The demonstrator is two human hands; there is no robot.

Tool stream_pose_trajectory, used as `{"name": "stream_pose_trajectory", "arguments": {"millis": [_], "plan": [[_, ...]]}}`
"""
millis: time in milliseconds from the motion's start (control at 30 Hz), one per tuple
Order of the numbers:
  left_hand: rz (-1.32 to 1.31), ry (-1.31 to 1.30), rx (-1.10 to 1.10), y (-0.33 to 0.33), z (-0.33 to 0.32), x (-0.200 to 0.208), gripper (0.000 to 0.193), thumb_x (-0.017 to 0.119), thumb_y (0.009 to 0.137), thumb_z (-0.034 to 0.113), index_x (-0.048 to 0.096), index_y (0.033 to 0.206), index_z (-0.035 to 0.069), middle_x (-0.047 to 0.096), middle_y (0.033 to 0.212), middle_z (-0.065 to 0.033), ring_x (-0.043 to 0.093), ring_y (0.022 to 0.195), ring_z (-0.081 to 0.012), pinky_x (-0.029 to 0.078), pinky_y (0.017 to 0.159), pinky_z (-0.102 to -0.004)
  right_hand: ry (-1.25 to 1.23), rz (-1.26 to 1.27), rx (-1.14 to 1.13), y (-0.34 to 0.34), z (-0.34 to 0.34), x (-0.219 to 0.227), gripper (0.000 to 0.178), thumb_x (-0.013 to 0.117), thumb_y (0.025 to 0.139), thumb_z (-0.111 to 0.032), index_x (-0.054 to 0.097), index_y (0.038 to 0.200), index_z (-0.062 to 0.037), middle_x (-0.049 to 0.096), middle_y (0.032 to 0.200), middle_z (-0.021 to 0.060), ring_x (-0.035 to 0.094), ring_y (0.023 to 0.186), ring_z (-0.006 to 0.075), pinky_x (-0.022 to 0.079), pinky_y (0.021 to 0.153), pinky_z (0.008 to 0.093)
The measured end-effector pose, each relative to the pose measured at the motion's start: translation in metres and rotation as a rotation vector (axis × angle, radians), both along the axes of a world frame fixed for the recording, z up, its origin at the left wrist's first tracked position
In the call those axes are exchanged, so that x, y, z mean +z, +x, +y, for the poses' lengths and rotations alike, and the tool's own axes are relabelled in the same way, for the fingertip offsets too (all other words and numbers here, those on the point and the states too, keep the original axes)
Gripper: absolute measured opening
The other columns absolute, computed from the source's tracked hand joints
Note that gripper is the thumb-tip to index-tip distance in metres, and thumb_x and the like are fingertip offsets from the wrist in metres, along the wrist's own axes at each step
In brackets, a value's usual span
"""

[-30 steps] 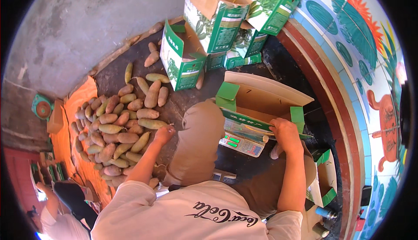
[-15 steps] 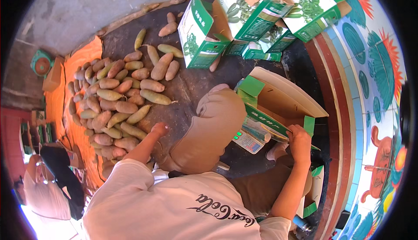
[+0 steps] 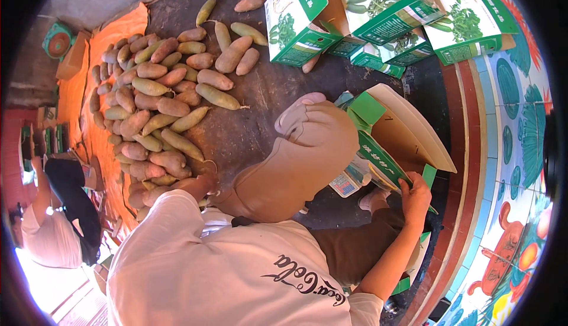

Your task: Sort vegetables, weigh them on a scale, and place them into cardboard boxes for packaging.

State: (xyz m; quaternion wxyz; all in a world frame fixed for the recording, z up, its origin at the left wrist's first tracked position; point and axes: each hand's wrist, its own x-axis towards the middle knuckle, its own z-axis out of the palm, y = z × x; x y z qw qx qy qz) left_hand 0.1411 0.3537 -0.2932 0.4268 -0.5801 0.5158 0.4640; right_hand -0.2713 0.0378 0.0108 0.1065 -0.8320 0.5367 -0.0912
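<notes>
My right hand [image 3: 416, 196] grips the near rim of an open green-and-white cardboard box [image 3: 408, 123], fingers curled over its edge. The box stands on a scale [image 3: 345, 184] with a lit display panel. At the near edge of a heap of long green and reddish-brown radishes [image 3: 151, 104] is my left hand [image 3: 205, 184], low beside my bent knee. Its fingers are partly hidden and blurred, so whether they hold anything does not show.
Several green-and-white boxes [image 3: 384, 12] stand open at the back right. An orange sheet [image 3: 118, 36] runs under the heap's left side. A tiled wall with painted pictures [image 3: 509, 148] borders the right. Another person [image 3: 56, 225] is at work at the far left.
My left hand has drawn back toward my body, down to the near edge of the heap. My right hand stays on the box's rim. The view has shifted slightly.
</notes>
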Motion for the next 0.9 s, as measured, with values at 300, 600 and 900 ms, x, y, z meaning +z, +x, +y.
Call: {"name": "stream_pose_trajectory", "arguments": {"millis": [300, 600, 900], "plan": [[0.009, -0.246, 0.119, 0.000, 0.061, -0.059, 0.041, 0.055, 0.081, 0.036, 0.061, 0.115, 0.013, 0.056, 0.122, -0.0100, 0.051, 0.115, -0.0290, 0.043, 0.088, -0.0486, 0.012, -0.010, -0.028, 0.005, -0.002, -0.003, 0.016, 0.069, 0.071, -0.006, 0.061, 0.086, -0.0033, 0.062, 0.084, 0.0136, 0.061, 0.079, 0.0321, 0.047, 0.070, 0.0365], [-0.012, -0.342, 0.042, -0.004, 0.096, -0.078, 0.048, 0.054, 0.081, 0.039, 0.058, 0.121, 0.014, 0.050, 0.130, -0.0116, 0.042, 0.124, -0.0299, 0.037, 0.095, -0.0499, 0.000, -0.018, -0.050, -0.001, -0.002, -0.003, 0.016, 0.069, 0.071, -0.005, 0.061, 0.085, -0.0027, 0.063, 0.084, 0.0132, 0.061, 0.079, 0.0310, 0.047, 0.070, 0.0356], [-0.226, -0.354, -0.297, 0.041, 0.082, -0.081, 0.045, 0.052, 0.084, 0.028, 0.053, 0.126, 0.013, 0.041, 0.135, -0.0110, 0.034, 0.126, -0.0309, 0.019, 0.104, -0.0522, -0.021, -0.012, -0.060, -0.009, -0.004, -0.003, 0.016, 0.069, 0.073, -0.006, 0.061, 0.086, -0.0030, 0.062, 0.083, 0.0126, 0.061, 0.078, 0.0301, 0.047, 0.070, 0.0351]]}}
